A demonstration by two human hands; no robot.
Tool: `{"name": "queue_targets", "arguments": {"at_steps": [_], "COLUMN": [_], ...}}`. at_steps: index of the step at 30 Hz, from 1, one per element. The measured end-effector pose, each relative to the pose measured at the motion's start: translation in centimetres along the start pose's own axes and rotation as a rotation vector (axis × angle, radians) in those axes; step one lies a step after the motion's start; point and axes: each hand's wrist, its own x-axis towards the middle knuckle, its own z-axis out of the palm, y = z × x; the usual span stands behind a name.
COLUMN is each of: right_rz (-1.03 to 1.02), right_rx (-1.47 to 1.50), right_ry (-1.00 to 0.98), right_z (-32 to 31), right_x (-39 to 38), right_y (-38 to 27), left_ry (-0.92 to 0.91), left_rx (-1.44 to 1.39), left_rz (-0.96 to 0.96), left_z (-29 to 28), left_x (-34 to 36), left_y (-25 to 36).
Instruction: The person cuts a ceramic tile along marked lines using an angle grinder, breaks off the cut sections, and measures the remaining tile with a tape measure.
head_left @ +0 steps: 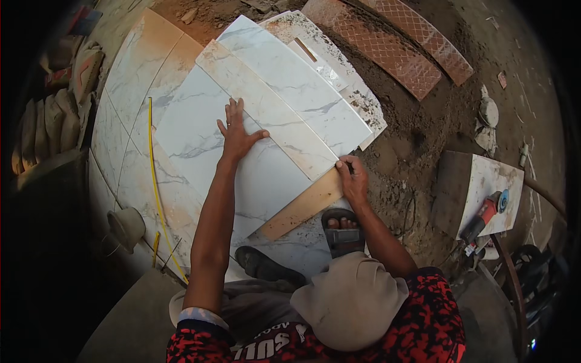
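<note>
My left hand (240, 134) lies flat with its fingers spread, on a large white marble-patterned tile (266, 176) and against the edge of a narrower tile strip (260, 106). The strip rests slantwise over the large tile, its surface dusted brown. At the strip's near right corner my right hand (353, 180) is closed, thumb and curled fingers at the edge. Another white marbled tile (296, 81) lies beyond the strip. Under the near edge a tan, flat strip (305, 207) shows.
A yellow tape measure (151, 151) stretches across the tiled floor on the left, near a bucket (127, 227). To the right, an angle grinder (481, 219) lies on a white-topped block (505, 181). Reddish patterned tiles (393, 57) lie on soil at the back; filled sacks (51, 124) stand far left.
</note>
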Motion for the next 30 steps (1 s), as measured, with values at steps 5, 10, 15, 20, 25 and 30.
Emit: {"name": "queue_targets", "arguments": {"at_steps": [5,10,15,20,25,30], "right_rz": [-0.001,-0.013,-0.226,0.620,0.731,0.776], "right_rx": [-0.040,-0.188,-0.880,-1.459,-1.048,-0.844], "right_ry": [0.036,0.230,0.967,1.166,0.735,0.767], "right_z": [-1.6,-9.1,-30.2,-49.6,-49.2,-52.3], "right_x": [-1.2,-0.6,-1.5,-7.4,-6.6,-5.9], "right_y": [-0.9,-0.2,2.9,9.4,12.2,10.2], "left_ry": [-0.010,0.061,0.087,0.076,0.144,0.176], "left_rx": [-0.024,-0.061,-0.073,-0.291,-0.435,-0.495], "left_rz": [0.019,0.039,0.061,0.093,-0.045,-0.148], "left_z": [1.3,-0.1,-0.3,1.7,-2.4,-2.0], "left_x": [-0.4,-0.3,0.0,-1.3,-6.0,-7.8], "left_y": [0.5,-3.0,-3.1,-2.0,-3.2,-4.5]}}
